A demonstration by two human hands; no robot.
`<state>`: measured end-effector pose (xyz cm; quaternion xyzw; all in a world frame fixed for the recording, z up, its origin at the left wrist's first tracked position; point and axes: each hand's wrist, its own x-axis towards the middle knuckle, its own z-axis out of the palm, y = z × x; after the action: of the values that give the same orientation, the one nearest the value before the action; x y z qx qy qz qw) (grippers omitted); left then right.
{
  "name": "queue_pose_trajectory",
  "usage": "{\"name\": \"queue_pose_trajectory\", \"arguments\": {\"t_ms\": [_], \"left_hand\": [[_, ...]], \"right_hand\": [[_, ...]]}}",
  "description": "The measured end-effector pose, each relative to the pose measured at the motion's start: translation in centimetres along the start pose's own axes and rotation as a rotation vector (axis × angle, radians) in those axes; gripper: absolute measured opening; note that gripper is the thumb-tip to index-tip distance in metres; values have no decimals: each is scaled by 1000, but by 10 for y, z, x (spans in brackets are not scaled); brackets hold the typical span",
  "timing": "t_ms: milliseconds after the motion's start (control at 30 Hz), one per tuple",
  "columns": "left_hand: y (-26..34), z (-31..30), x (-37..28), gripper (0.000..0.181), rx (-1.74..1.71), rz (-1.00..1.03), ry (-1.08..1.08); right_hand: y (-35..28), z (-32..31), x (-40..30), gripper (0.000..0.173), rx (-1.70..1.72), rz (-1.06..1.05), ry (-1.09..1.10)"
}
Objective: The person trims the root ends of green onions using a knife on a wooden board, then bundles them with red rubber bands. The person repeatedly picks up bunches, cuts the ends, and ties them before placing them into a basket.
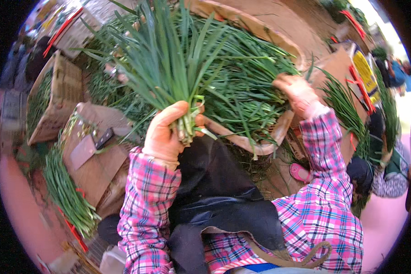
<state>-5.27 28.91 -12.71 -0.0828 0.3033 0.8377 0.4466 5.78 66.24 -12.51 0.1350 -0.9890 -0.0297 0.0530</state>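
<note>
My left hand (164, 133), in an orange rubber glove, is closed around the pale stem ends of a bunch of long flat green leaves (171, 68), likely garlic chives or leeks. The leaves fan upward from my fist. My right hand (296, 90), gloved the same way, reaches to the right side of a large heap of the same greens (239, 75) in a light plastic crate (257, 148). Its fingertips are partly hidden among the stems, so whether they grip any cannot be told.
At left, a cleaver (89, 147) lies on cardboard (99, 178) beside a bundle of greens (63, 191). A crate (66, 92) stands behind. Toward the right, another bundle (344, 106) rests on cardboard near red ties (361, 89). A person in patterned sleeves (390, 183) is at far right.
</note>
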Motion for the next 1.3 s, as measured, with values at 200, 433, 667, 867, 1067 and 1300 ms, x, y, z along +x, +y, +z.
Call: {"name": "queue_pose_trajectory", "arguments": {"t_ms": [200, 433, 667, 867, 1067, 1300], "left_hand": [[-4, -12, -19, 33, 21, -116, 17], [12, 26, -93, 22, 603, -74, 98], [3, 11, -163, 58, 149, 293, 51], [27, -60, -190, 67, 138, 1025, 18], [39, -52, -193, 72, 560, 1402, 535], [27, -74, -256, 47, 162, 1364, 407]], "right_hand": [[-115, -69, 84, 68, 136, -262, 341], [-204, -65, 164, 42, 181, -825, 516], [-253, -106, 191, 56, 368, -1013, 132], [-291, -135, 229, 52, 1019, -648, 143], [-395, -96, 219, 56, 843, -638, 160], [-427, -98, 188, 77, 760, -917, 86]]}}
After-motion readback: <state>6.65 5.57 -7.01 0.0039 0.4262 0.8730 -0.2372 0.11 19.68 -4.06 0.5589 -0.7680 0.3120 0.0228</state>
